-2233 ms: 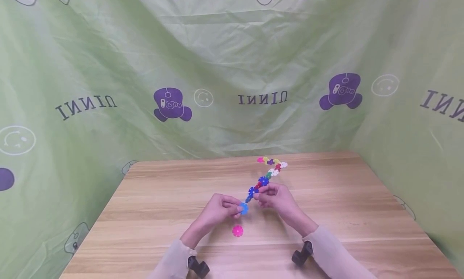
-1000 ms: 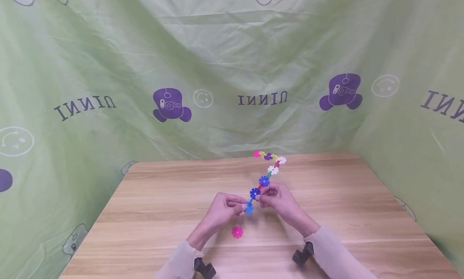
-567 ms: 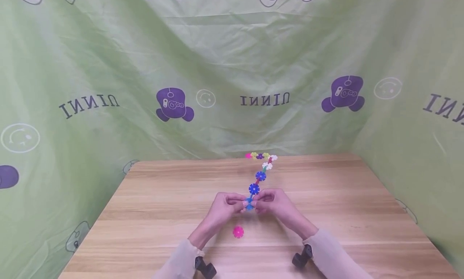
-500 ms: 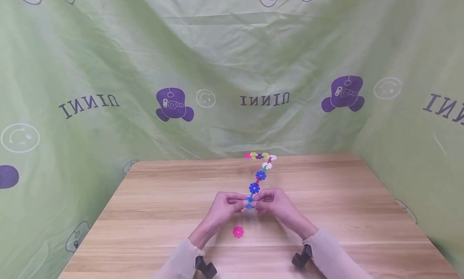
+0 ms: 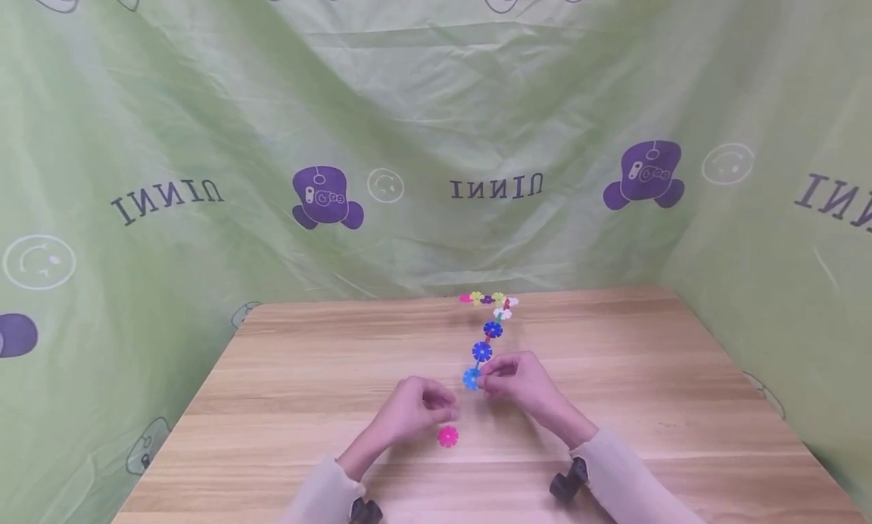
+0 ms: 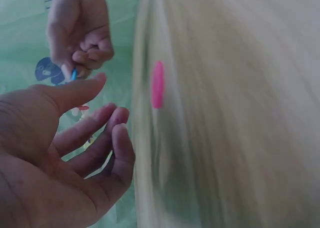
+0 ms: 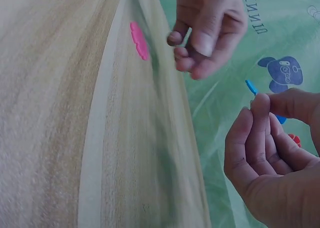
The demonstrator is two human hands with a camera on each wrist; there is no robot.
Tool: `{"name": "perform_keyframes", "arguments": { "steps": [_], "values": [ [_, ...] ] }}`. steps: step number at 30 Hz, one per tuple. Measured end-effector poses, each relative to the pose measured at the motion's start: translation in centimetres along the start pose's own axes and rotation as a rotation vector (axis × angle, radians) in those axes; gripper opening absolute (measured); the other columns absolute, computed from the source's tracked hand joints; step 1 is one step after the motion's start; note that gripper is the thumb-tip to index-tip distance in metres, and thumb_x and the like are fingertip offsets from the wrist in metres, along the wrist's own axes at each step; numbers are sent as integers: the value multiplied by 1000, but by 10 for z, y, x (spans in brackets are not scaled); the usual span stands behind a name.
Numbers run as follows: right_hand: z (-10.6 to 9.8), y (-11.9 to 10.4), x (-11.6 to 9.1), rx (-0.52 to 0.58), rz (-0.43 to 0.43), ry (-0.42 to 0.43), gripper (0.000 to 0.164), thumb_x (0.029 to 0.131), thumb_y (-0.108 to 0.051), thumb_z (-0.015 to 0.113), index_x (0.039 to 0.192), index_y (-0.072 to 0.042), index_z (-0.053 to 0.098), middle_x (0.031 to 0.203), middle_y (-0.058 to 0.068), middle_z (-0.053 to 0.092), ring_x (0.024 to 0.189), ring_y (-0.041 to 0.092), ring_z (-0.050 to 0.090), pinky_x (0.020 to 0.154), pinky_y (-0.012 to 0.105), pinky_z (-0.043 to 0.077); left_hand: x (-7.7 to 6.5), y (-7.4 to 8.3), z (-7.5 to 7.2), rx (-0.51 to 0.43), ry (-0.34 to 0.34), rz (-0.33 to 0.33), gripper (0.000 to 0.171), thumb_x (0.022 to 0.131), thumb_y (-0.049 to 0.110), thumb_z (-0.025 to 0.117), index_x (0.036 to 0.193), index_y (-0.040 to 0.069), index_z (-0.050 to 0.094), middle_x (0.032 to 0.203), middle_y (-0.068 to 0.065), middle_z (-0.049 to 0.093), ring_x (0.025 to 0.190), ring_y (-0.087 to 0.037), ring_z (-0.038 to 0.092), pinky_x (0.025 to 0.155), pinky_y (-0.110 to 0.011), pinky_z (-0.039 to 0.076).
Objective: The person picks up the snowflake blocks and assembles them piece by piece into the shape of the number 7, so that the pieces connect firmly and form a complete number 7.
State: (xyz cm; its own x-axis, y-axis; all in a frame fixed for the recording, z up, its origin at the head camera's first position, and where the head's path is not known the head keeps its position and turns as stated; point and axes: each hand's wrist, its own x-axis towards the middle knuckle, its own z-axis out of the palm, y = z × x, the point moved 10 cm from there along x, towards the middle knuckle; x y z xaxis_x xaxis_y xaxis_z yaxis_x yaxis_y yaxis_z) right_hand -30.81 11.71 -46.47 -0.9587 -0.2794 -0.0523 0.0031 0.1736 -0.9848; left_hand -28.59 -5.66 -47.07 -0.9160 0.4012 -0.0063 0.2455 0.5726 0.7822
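A chain of notched plastic snowflake discs stretches away from my right hand (image 5: 527, 388) in the head view. Its near end is a light blue disc (image 5: 471, 379), pinched at the right edge between my right thumb and fingers. Two dark blue discs (image 5: 481, 351) follow, then green, white, red, yellow and purple ones, up to a pink end disc (image 5: 466, 298). My left hand (image 5: 412, 408) holds nothing; its thumb and fingers are apart, loosely bent. Just below its fingertips a loose pink disc (image 5: 447, 436) lies on the table, also seen in the left wrist view.
The wooden table (image 5: 306, 357) spreads out beneath both hands. A green printed cloth (image 5: 409, 92) hangs behind it and on both sides. Black wrist cameras (image 5: 564, 488) sit on the light sleeves.
My right hand shifted its grip down the chain to the light blue disc. My left hand let go of that disc and moved down and left, toward the loose pink one.
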Motion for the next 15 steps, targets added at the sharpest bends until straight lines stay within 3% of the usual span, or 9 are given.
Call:
{"name": "perform_keyframes", "arguments": {
  "steps": [4, 9, 15],
  "values": [
    [0, -1, -1, 22, 5, 2, 26, 90, -3, 78, 109, 11, 71, 91, 7, 80, 78, 18, 74, 80, 37, 67, -11, -3, 9, 87, -75, 24, 24, 84, 26, 88, 99, 9, 80, 83, 7, 74, 72, -3, 63, 69, -20, 54],
    [-2, -2, -1, 26, 6, 10, 26, 90, -3, 78, 110, 12, 71, 89, 5, 79, 78, 17, 74, 80, 38, 67, -20, -5, 14, 162, -102, 38, 22, 80, 29, 91, 91, 14, 78, 75, 12, 65, 70, -2, 56, 67, -19, 50],
    [-2, -3, -1, 18, 3, 7, 26, 90, -4, 78, 110, 11, 71, 90, 5, 79, 78, 19, 74, 78, 37, 66, -22, -7, 16, 137, -104, 18, 19, 81, 24, 90, 88, 13, 77, 74, 10, 65, 68, -2, 56, 65, -19, 49]
  ]
}}
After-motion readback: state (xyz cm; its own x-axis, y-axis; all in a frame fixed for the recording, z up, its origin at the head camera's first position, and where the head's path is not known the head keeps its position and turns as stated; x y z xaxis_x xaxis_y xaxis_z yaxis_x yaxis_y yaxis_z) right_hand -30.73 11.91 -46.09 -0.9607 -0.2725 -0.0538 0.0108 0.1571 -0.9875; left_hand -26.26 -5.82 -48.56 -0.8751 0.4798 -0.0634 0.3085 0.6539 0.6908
